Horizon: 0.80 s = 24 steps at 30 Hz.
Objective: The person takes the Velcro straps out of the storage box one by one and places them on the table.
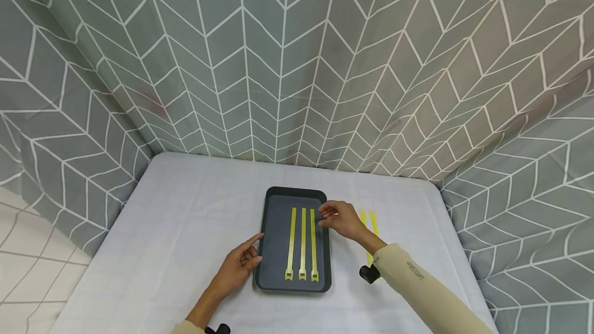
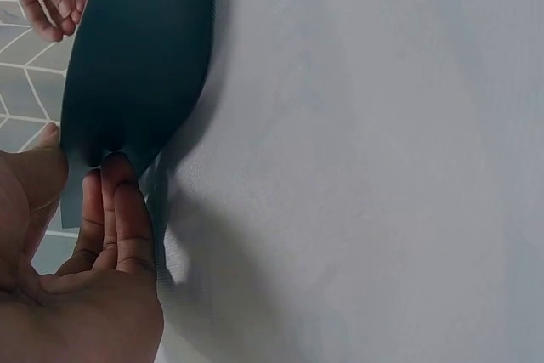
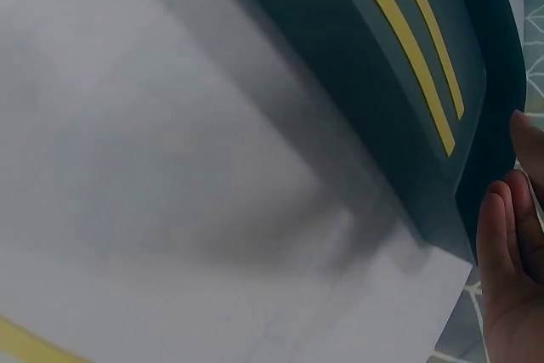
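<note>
While the left hand [image 1: 234, 270] rests at the left edge of the tray [image 1: 276, 241], its fingers loosely bent against the outer wall rather than clamped, the right hand [image 1: 345, 219] is at the right edge, just below the far right corner, fingers curved, a gap between them and the thumb, nothing visible in its hold; whether it touches the rim I cannot tell. Three yellow straps [image 1: 303, 244] lie lengthwise in the tray, nearly parallel, slotted ends toward the near edge, set over toward the right edge. Two more yellow straps [image 1: 374, 223] lie on the worktop [image 1: 185, 210] off the tray's right edge, partly hidden by the right arm. Good handling here seems to call for light pressure from the left, enough to stop the tray sliding without tipping it. At the far end of the rightmost strap, a fine fingertip touch would suit best, since a brushing knuckle could skew it against its neighbour. The slotted ends are best lined up against the near edge, gaps matched. The right sleeve [image 1: 427, 287] should ride high, lest it drag the loose pair.
</note>
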Each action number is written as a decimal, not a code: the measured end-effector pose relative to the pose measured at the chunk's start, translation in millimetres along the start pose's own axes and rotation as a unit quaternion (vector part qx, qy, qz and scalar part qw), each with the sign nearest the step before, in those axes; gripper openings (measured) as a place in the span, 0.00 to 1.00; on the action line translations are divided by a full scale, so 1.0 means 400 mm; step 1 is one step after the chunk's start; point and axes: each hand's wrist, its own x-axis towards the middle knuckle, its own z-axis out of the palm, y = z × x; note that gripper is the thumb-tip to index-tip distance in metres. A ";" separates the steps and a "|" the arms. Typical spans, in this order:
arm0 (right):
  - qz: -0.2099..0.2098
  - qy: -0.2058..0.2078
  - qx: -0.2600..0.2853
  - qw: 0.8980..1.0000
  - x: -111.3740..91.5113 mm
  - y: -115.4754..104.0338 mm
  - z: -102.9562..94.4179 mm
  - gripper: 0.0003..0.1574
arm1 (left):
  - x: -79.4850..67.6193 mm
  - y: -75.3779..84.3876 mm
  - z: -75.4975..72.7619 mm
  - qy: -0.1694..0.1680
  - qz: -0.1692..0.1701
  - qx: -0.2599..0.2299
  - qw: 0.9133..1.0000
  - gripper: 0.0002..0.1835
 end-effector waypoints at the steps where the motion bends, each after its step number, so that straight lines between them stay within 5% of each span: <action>1: -0.004 -0.008 0.002 1.000 0.002 -0.003 0.006 0.21 | 0.000 -0.001 0.000 0.000 -0.001 -0.003 1.000 0.31; 18: -0.057 -0.078 -0.013 0.995 0.046 -0.017 0.096 0.21 | 0.003 0.004 -0.005 -0.003 -0.010 -0.034 0.999 0.32; 24: -0.103 -0.146 -0.070 0.981 0.056 -0.019 0.105 0.16 | 0.002 -0.001 -0.003 -0.003 0.001 -0.031 1.000 0.31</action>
